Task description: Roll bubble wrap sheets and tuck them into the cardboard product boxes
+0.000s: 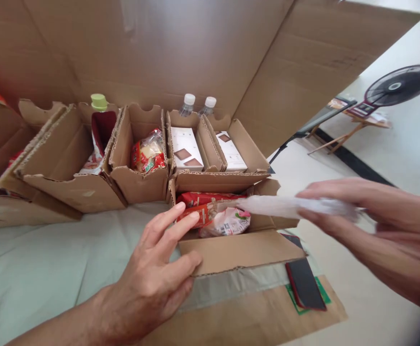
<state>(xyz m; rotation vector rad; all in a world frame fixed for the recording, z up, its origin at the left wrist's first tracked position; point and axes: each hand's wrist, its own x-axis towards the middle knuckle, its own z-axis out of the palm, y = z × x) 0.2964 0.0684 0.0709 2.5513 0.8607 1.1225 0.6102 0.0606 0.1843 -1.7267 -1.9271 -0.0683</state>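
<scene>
My right hand [376, 226], blurred by motion, pinches a whitish, translucent plastic bag [278, 205] between thumb and fingers. The bag stretches left over the front cardboard box [239, 252]; its exact contents cannot be made out. Inside that box lie a red packet [210, 198] and a white printed packet [231, 222] with pink and green marks. My left hand [159, 264] rests at the box's left end, fingers spread. Its fingertips touch or hover over the orange-red packaging, and its thumb lies by the front wall's edge.
Behind stands a row of cardboard bins: one with a red snack bag [148, 156], two with white cartons [186, 149]. A green-capped bottle [99, 102] and two white-capped bottles [188, 103] stand behind them. A dark phone [306, 283] lies at right; a fan [393, 86] stands beyond.
</scene>
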